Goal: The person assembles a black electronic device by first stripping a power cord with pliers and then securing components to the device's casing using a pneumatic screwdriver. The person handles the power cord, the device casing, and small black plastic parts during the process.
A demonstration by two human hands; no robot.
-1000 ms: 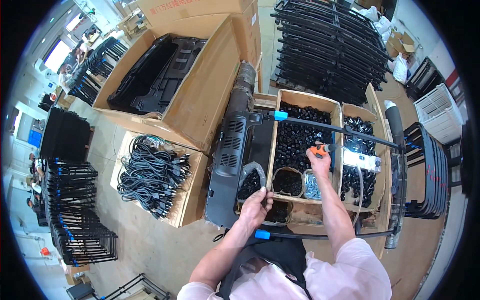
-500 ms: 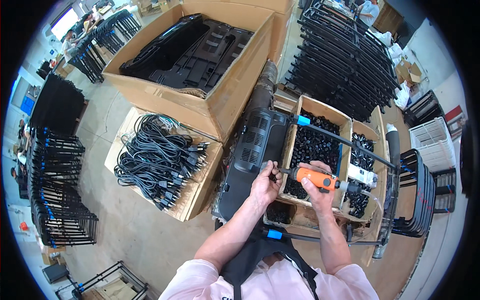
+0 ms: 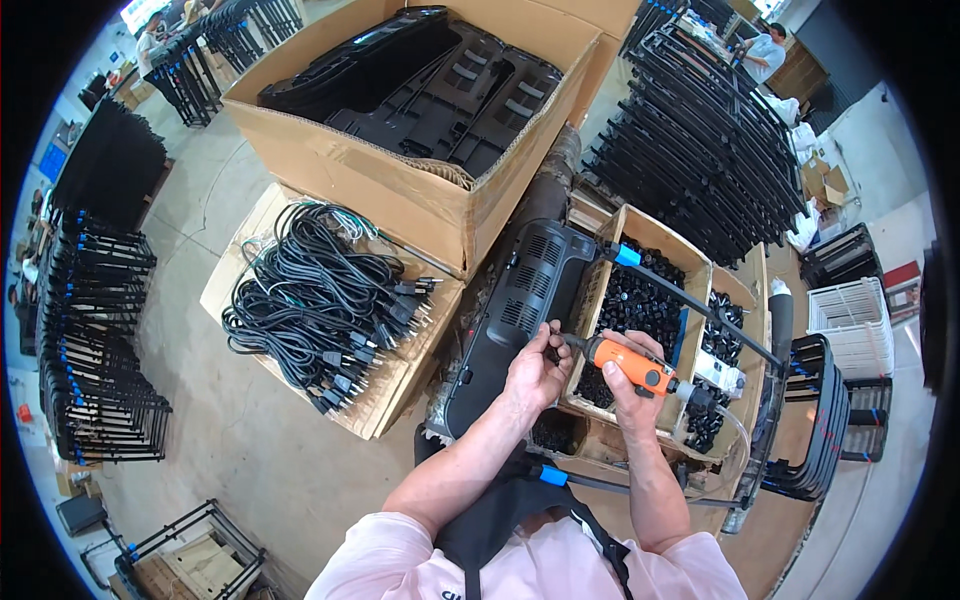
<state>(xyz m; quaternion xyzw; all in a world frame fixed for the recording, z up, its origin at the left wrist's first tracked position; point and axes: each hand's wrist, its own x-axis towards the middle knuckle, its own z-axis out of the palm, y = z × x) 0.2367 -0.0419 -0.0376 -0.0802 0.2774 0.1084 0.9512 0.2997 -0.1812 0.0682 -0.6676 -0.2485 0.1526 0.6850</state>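
Note:
My right hand (image 3: 636, 392) is wrapped round an orange air screwdriver (image 3: 628, 364), held roughly level with its bit end toward the left. A clear hose (image 3: 745, 430) runs from its back end. My left hand (image 3: 538, 372) is closed, fingertips pinched together at the bit end; whatever they hold is too small to make out. Under and beyond the left hand lies a long black plastic cover (image 3: 515, 310) with vent slots. A black tube frame (image 3: 690, 295) with blue tape (image 3: 627, 255) runs along the right of the cover, passing over parts bins.
Black knobs fill a wooden bin (image 3: 692, 330) on the right. Bundled black power cords (image 3: 320, 300) lie on a cardboard box at left. A large carton (image 3: 350, 165) of black plastic panels stands behind. Stacked black frames (image 3: 700, 140) rise at the back right; more frames (image 3: 100, 350) stand far left.
The view has turned slightly, so the surroundings sit differently in the picture. Both hands stay together at the screwdriver's bit end, and the screwdriver tilts a little more down to the right.

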